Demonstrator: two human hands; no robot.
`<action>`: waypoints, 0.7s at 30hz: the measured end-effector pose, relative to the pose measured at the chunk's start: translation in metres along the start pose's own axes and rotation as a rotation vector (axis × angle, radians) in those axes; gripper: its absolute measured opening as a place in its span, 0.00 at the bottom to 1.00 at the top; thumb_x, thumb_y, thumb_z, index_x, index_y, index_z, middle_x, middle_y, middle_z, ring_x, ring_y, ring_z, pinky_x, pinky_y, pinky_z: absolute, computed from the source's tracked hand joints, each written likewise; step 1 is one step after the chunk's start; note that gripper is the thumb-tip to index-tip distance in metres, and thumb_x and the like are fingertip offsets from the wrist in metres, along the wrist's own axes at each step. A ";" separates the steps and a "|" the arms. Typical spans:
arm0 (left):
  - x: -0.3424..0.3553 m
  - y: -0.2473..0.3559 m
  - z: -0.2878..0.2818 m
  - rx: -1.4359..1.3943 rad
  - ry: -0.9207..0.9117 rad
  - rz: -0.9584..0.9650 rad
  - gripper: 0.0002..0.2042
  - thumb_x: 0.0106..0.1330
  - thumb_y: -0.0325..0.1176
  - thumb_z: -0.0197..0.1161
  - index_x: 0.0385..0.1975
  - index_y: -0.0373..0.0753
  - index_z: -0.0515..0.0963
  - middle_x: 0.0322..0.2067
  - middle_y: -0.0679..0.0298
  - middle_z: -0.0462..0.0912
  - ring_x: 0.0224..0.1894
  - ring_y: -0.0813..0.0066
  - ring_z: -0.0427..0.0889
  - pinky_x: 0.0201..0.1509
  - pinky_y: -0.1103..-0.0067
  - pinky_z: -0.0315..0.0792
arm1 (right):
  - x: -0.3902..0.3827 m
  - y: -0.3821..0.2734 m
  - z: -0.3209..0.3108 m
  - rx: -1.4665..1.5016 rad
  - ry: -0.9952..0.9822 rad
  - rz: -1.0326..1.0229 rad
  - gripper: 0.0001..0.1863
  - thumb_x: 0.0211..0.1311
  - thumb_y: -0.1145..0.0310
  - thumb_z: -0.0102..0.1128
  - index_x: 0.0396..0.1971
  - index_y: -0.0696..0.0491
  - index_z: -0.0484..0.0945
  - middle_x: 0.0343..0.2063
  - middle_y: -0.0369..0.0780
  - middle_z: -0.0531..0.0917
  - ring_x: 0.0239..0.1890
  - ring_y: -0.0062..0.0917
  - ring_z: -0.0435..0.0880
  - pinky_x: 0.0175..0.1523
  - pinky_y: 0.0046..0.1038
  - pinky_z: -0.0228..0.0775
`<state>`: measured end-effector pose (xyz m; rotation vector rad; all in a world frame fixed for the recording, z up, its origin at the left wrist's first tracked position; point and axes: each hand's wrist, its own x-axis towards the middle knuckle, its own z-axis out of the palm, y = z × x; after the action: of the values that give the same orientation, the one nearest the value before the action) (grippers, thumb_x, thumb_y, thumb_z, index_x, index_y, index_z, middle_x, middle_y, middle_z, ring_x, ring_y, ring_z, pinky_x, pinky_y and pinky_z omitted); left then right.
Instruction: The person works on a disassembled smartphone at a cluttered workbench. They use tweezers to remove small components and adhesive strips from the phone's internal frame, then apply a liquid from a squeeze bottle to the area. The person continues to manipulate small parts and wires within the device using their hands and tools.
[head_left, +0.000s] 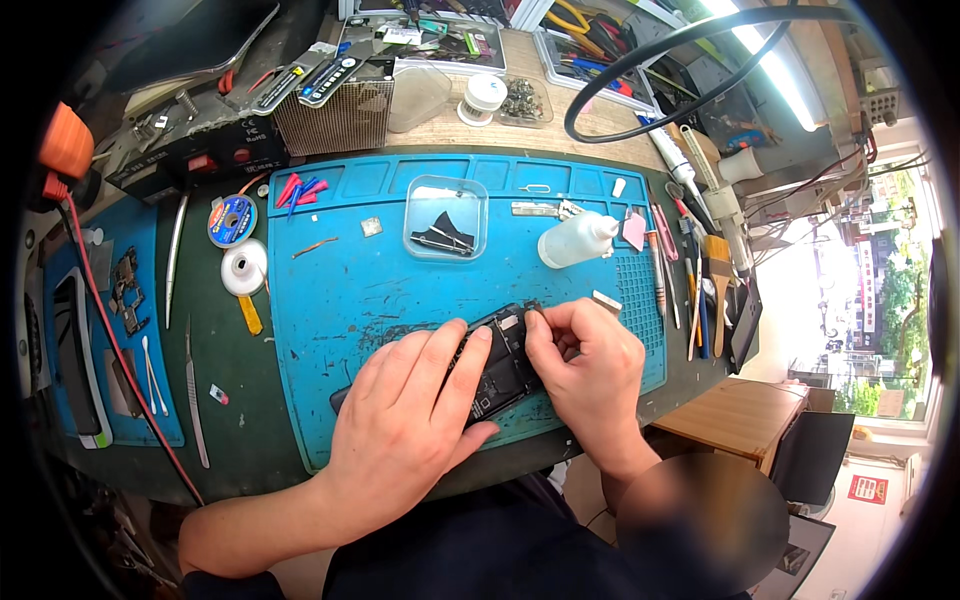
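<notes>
My left hand (405, 420) lies over an opened black phone (505, 375) on the blue silicone mat (330, 280), fingers curved across it and thumb by its lower edge, gripping it. My right hand (590, 370) is at the phone's top right corner, thumb and index finger pinched there; what lies between those fingertips is hidden. A small pale metal piece (606, 299) sits just beyond the right hand. Farther back stand a clear plastic tub (445, 195) holding dark scraps and tweezers, and a white squeeze bottle (565, 240).
Solder spools (232, 218), a scalpel (195, 400), a second mat (145, 360) with phone parts and a red cable (120, 355) are at the left. Brushes and tools (716, 290) line the right. A looped black cable (600, 85) hangs above. A wooden desk (725, 410) is lower right.
</notes>
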<state>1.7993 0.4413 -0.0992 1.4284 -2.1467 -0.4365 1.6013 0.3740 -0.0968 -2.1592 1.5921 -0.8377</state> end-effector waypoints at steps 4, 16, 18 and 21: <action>0.000 0.000 0.001 -0.003 0.000 -0.002 0.42 0.49 0.40 0.82 0.67 0.33 0.75 0.63 0.53 0.76 0.61 0.53 0.76 0.66 0.60 0.72 | 0.000 0.000 0.002 -0.023 0.009 -0.022 0.11 0.62 0.75 0.76 0.27 0.55 0.78 0.23 0.37 0.81 0.21 0.28 0.82 0.27 0.29 0.73; 0.001 0.003 0.002 -0.010 0.045 0.013 0.41 0.46 0.37 0.83 0.65 0.33 0.77 0.62 0.52 0.77 0.59 0.52 0.77 0.64 0.61 0.73 | 0.001 -0.001 0.006 -0.093 0.016 -0.115 0.11 0.62 0.74 0.73 0.26 0.54 0.77 0.24 0.38 0.79 0.23 0.34 0.81 0.28 0.34 0.72; 0.000 0.003 0.003 0.002 0.048 0.015 0.41 0.46 0.37 0.83 0.65 0.33 0.77 0.62 0.52 0.77 0.59 0.51 0.77 0.64 0.60 0.73 | 0.000 0.000 0.008 -0.100 0.022 -0.121 0.11 0.63 0.72 0.73 0.26 0.53 0.77 0.24 0.38 0.80 0.23 0.34 0.81 0.28 0.34 0.72; 0.001 0.002 0.001 0.006 0.048 0.019 0.41 0.46 0.36 0.83 0.65 0.32 0.76 0.62 0.52 0.77 0.59 0.51 0.77 0.64 0.60 0.73 | 0.001 0.003 0.006 -0.097 0.009 -0.098 0.12 0.63 0.69 0.74 0.26 0.53 0.78 0.24 0.38 0.81 0.23 0.34 0.82 0.29 0.33 0.73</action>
<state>1.7966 0.4410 -0.0989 1.4064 -2.1238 -0.3852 1.6033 0.3717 -0.1027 -2.3205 1.5728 -0.8149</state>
